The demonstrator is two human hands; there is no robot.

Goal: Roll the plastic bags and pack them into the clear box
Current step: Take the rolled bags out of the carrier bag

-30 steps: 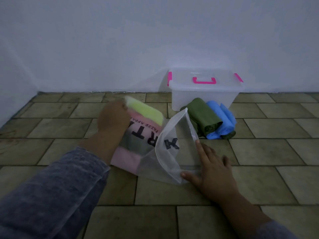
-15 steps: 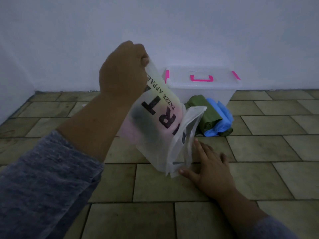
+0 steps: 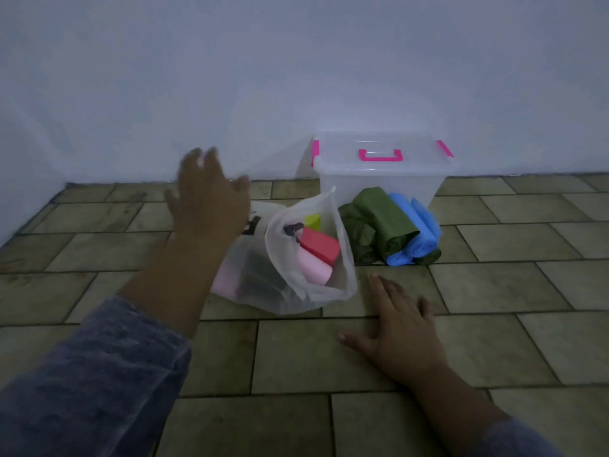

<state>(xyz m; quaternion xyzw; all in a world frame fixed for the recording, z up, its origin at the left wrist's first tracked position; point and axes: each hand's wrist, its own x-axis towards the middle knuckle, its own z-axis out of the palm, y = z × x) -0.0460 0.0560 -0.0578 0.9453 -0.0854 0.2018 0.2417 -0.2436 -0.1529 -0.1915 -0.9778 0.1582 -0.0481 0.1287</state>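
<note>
Translucent white bag (image 3: 344, 278) lies front-left of clear box (image 3: 382, 183), mouth gaping. Inside: red roll (image 3: 319, 245), pink roll (image 3: 314, 270), yellow-green roll (image 3: 312, 221), something dark. Green rolls (image 3: 382, 222) and blue roll (image 3: 413, 235) against box front. Box lid on, pink latches. Black print on bag mostly hidden, unreadable. Left hand (image 3: 207, 196) raised left of box, fingers spread, empty. Right hand (image 3: 402, 328) flat on tiles before box.

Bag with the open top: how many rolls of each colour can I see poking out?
Red roll: 1
Pink roll: 1
Yellow-green roll: 1
Total: 3, plus a dark item too unclear to count.
</note>
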